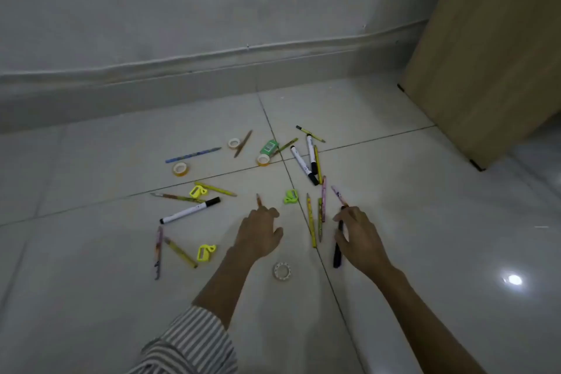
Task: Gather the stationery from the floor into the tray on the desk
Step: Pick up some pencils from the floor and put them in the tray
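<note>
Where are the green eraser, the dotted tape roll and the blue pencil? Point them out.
green eraser [269, 147], head view, middle of its sleeve
dotted tape roll [282, 271], head view, its rim
blue pencil [193, 155], head view, mid-shaft

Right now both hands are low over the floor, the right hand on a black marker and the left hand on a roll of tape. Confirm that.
Not quite. In the head view the left hand is on a pencil, not tape; the patterned tape roll lies untouched beside that wrist. The right hand does grip the black marker.
</note>
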